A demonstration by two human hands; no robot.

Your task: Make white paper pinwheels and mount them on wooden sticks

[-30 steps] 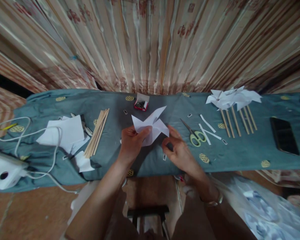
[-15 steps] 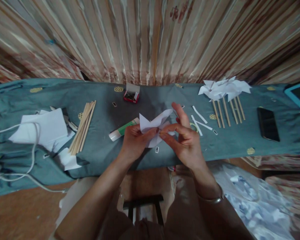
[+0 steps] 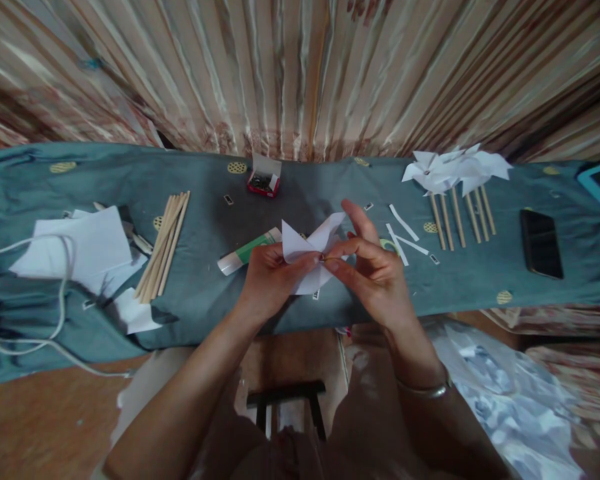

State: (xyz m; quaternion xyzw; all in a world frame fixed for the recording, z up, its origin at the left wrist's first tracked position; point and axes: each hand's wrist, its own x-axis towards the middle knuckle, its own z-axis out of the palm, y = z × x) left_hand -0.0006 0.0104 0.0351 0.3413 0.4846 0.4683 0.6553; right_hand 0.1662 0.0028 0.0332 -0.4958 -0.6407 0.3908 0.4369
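Note:
My left hand (image 3: 270,277) grips a folded white paper pinwheel (image 3: 307,247) above the near edge of the teal-covered table (image 3: 55,313). The thumb and fingers of my right hand (image 3: 375,273) pinch a small pin-like piece at the pinwheel's centre; it is too small to name. A green and white glue stick (image 3: 247,251) lies on the cloth just left of my hands. Green-handled scissors (image 3: 386,245) are mostly hidden behind my right hand.
A small red box of pins (image 3: 264,180) sits at the back centre. Wooden sticks (image 3: 163,243) and white paper sheets (image 3: 77,250) with a white cable (image 3: 55,333) lie left. Finished pinwheels on sticks (image 3: 455,177), paper strips (image 3: 403,233) and a black phone (image 3: 541,243) lie right.
My right hand rose from the cloth to the pinwheel's centre and now pinches there. The view shifted, revealing the glue stick beside my left hand.

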